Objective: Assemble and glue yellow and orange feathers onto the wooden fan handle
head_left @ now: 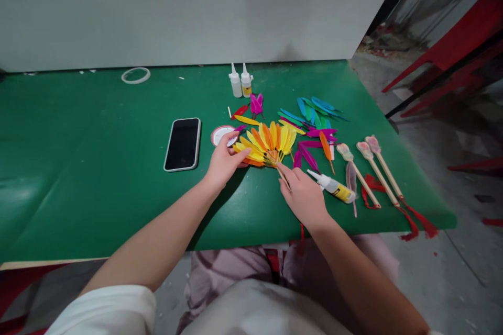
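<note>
A fan of yellow and orange feathers (271, 141) is spread out between my hands, above the green tabletop. My right hand (304, 196) is closed around its thin wooden handle, and a red tassel hangs below that hand. At the fan's left edge, my left hand (226, 162) grips the outer feathers between thumb and fingers. Just behind the left fingers lies a round white disc (222, 135) with a reddish rim, partly covered. A glue bottle (337, 188) with a yellow label rests on its side, right beside my right hand.
Loose blue and green feathers (314, 110) and magenta feathers (308, 156) lie behind and right of the fan. Several wooden handles (387, 172) with red tassels lie at the right edge. Two glue bottles (240, 84) stand near the wall. A phone (183, 145) and a clear ring (135, 76) are left.
</note>
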Tool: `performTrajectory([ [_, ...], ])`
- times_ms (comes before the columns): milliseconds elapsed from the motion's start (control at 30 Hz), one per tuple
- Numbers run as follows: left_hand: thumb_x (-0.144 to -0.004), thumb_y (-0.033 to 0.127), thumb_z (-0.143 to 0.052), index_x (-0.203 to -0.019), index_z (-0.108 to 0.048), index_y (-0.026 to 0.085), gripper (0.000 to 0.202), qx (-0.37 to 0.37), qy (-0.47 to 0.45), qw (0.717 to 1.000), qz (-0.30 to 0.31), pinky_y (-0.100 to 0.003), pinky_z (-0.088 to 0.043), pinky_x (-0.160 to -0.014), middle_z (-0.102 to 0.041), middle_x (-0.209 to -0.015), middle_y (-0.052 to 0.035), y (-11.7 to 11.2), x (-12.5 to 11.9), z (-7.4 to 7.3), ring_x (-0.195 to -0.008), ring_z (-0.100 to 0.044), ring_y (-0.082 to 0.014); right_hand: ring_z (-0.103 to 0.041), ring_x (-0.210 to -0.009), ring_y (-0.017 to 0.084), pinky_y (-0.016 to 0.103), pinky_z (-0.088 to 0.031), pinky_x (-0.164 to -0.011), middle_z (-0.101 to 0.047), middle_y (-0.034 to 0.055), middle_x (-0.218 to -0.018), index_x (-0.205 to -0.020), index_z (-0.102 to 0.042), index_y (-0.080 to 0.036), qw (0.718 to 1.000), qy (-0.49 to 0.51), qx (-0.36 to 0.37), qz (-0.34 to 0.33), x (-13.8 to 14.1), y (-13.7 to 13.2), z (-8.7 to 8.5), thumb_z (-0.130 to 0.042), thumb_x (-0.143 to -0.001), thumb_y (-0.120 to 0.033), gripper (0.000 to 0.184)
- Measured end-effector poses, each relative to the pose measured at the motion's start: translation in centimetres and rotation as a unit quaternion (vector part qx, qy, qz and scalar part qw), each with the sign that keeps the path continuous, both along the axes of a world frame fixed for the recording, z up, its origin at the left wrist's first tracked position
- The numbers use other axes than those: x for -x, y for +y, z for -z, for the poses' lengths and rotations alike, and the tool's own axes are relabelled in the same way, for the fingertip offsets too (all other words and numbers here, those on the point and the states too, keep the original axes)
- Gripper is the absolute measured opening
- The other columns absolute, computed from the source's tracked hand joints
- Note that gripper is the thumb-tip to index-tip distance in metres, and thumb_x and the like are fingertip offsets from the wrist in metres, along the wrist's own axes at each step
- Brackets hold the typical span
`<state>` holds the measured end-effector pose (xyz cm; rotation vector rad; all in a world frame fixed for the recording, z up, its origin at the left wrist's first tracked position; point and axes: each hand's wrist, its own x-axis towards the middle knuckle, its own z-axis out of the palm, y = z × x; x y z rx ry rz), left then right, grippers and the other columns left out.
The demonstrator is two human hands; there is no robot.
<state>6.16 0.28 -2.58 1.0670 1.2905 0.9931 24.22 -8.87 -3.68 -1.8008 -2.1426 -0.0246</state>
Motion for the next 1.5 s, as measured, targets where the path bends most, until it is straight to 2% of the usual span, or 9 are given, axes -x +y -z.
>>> performTrajectory([
  [267, -0.059, 0.020, -0.074, -0.117, -0.049, 0.024, 0.063, -0.004, -0.009, 1.000, -0.003, -0.027, -0.056, -0.050, -0.061, -0.102, -0.0081, -0.4, -0.2, -0.2, -0.070, -0.064, -0.0181, -0.058, -0.071, 0.016, 0.026, -0.041, -0.058, -0.060, 0.0037, -0.076, -0.121, -0.055, -0.018, 0.999, 0.029, -0.022, -0.027, 0.2, 0.0, 0.3, -0.043, -0.088, -0.023, 0.036],
  [567, -0.060, 0.018, -0.073, -0.116, -0.051, 0.024, 0.061, -0.017, -0.026, 0.999, -0.009, -0.029, -0.057, -0.055, -0.060, -0.103, -0.0073, -0.5, -0.3, 0.0, -0.079, -0.064, -0.0205, -0.058, -0.080, 0.021, 0.035, -0.047, -0.071, -0.061, 0.0075, -0.085, -0.126, -0.049, -0.017, 0.987, 0.154, 0.049, -0.008, 0.2, 0.3, -0.2, -0.051, -0.083, -0.024, 0.044],
  [667, -0.060, 0.019, -0.073, -0.117, -0.051, 0.026, 0.061, -0.038, -0.032, 0.999, -0.016, -0.030, -0.058, -0.057, -0.060, -0.105, -0.0065, -0.5, -0.1, -0.1, -0.083, -0.064, -0.0214, -0.058, -0.072, 0.017, 0.034, -0.049, -0.070, -0.063, 0.0061, -0.090, -0.127, -0.044, -0.020, 0.944, 0.313, 0.096, 0.040, 0.3, 0.6, -0.4, -0.054, -0.080, -0.029, 0.049],
  [833, -0.063, 0.024, -0.072, -0.121, -0.047, 0.029, 0.064, -0.104, -0.025, 0.994, -0.026, -0.032, -0.058, -0.060, -0.056, -0.113, -0.0067, -0.5, 0.4, -0.6, -0.092, -0.062, -0.0233, -0.062, -0.064, 0.013, 0.032, -0.052, -0.065, -0.066, 0.0042, -0.085, -0.126, -0.038, -0.018, 0.755, 0.606, 0.235, 0.085, 0.4, 1.8, -1.5, -0.062, -0.073, -0.039, 0.063],
  [933, -0.063, 0.027, -0.073, -0.122, -0.046, 0.029, 0.065, -0.135, -0.011, 0.990, -0.030, -0.031, -0.058, -0.060, -0.052, -0.119, -0.0075, -0.7, 0.4, -0.9, -0.097, -0.060, -0.0251, -0.062, -0.057, 0.012, 0.028, -0.052, -0.060, -0.067, 0.0017, -0.074, -0.118, -0.045, -0.017, 0.683, 0.666, 0.294, 0.060, 0.6, 2.8, -2.2, -0.067, -0.070, -0.035, 0.056],
  [1100, -0.067, 0.032, -0.071, -0.126, -0.041, 0.032, 0.066, -0.145, -0.072, 0.986, -0.048, -0.028, -0.056, -0.060, -0.054, -0.119, -0.0066, -1.3, 0.1, -1.7, -0.089, -0.062, -0.0213, -0.055, -0.049, 0.006, 0.026, -0.054, -0.056, -0.063, -0.0027, -0.072, -0.093, -0.056, -0.018, 0.644, 0.695, 0.319, -0.013, 1.1, 4.0, -2.6, -0.067, -0.070, -0.028, 0.027],
  [1233, -0.077, 0.047, -0.057, -0.121, -0.044, 0.031, 0.048, -0.094, -0.167, 0.981, -0.044, -0.028, -0.055, -0.057, -0.055, -0.116, -0.0054, -1.9, -0.2, -2.0, -0.080, -0.063, -0.0170, -0.051, -0.046, 0.005, 0.023, -0.054, -0.050, -0.063, -0.0027, -0.073, -0.092, -0.057, -0.018, 0.635, 0.721, 0.277, -0.013, 1.7, 4.4, -2.8, -0.065, -0.071, -0.028, 0.025],
  [1367, -0.070, 0.045, -0.065, -0.095, -0.058, 0.015, 0.039, 0.021, -0.149, 0.988, 0.032, -0.024, -0.052, -0.046, -0.062, -0.082, -0.0048, -2.8, -1.0, -1.8, -0.064, -0.059, -0.0138, -0.042, -0.040, 0.003, 0.013, -0.036, -0.031, -0.060, -0.0034, -0.070, -0.092, -0.056, -0.018, 0.641, 0.726, 0.248, 0.004, 2.3, 4.5, -3.0, -0.062, -0.072, -0.029, 0.024],
  [1500, -0.064, 0.035, -0.072, -0.085, -0.063, 0.014, 0.031, 0.046, -0.125, 0.991, 0.030, -0.019, -0.048, -0.046, -0.064, -0.076, -0.0029, -3.3, -1.7, -1.5, -0.065, -0.059, -0.0120, -0.038, -0.039, 0.001, 0.011, -0.029, -0.029, -0.059, -0.0043, -0.069, -0.091, -0.056, -0.018, 0.642, 0.726, 0.247, 0.008, 2.8, 4.3, -2.7, -0.061, -0.074, -0.029, 0.021],
])
